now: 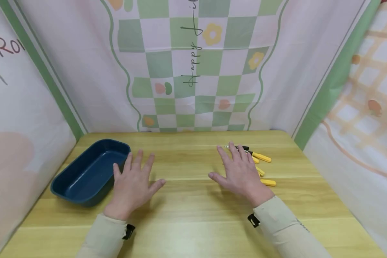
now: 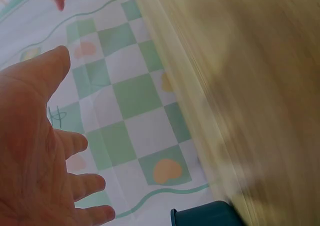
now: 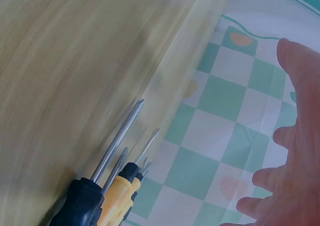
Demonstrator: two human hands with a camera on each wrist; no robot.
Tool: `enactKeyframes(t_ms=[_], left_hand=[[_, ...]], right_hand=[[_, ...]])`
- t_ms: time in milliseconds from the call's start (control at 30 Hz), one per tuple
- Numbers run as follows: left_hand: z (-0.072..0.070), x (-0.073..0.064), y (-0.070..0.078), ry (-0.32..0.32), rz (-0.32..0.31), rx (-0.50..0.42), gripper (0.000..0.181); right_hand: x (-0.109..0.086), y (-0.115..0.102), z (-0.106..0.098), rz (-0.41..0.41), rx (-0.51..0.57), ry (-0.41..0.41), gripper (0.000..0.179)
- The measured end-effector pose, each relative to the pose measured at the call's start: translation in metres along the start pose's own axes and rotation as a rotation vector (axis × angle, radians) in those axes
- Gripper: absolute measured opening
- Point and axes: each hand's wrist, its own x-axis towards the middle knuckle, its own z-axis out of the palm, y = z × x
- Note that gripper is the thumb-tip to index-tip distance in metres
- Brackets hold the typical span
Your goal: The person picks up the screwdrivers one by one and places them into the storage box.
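My left hand is held over the table with fingers spread and nothing in it, just right of a dark blue plastic basin. Similarly spread, my right hand hovers palm down and holds nothing. Beneath and beside it lie several screwdrivers with yellow handles, and one black handle shows at the back. From the right wrist, metal shafts and black and yellow grips are visible below the hand. The right hand partly covers them in the head view.
The wooden table ends at a hanging cloth with green and white checks. More printed cloth hangs along the right side and the left side. Each cuff has a small black strap piece.
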Motion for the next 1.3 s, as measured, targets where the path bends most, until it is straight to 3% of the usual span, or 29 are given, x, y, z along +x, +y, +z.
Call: enactKeyframes(t_ms=[467, 800, 967, 1300], left_hand=[[-0.012, -0.006, -0.022, -0.011, -0.073, -0.056, 0.087], [-0.021, -0.021, -0.043, -0.005, -0.135, -0.064, 0.094], [-0.027, -0.027, -0.053, 0.013, -0.172, -0.059, 0.1], [-0.034, -0.034, -0.065, 0.089, -0.205, -0.064, 0.093]], right_hand=[[0.002, -0.003, -0.003, -0.012, -0.011, 0.012, 0.098], [0.003, -0.006, -0.004, -0.024, -0.011, 0.017, 0.097], [0.003, -0.008, -0.005, -0.028, -0.012, 0.016, 0.097], [-0.001, -0.004, -0.008, -0.01, -0.016, 0.021, 0.097]])
